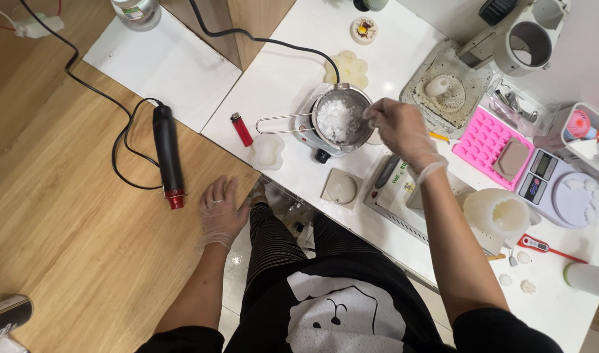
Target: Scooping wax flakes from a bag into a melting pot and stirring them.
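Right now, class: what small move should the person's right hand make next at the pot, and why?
Probably stir slowly. The right hand hovers at the rim of the metal pot, the white flakes inside look solid and clumped, and the left hand rests flat on the wooden table.

Thin, clear, crinkled plastic gloves cover my left hand (221,212) and my right hand (399,127). The round steel pot (342,117) gleams, holding matt white waxy flakes (337,121). The pale wooden table (70,216) under my left palm looks smooth with a satin grain. The pink silicone mould tray (484,136) looks matt, the white counter (293,65) glossy.
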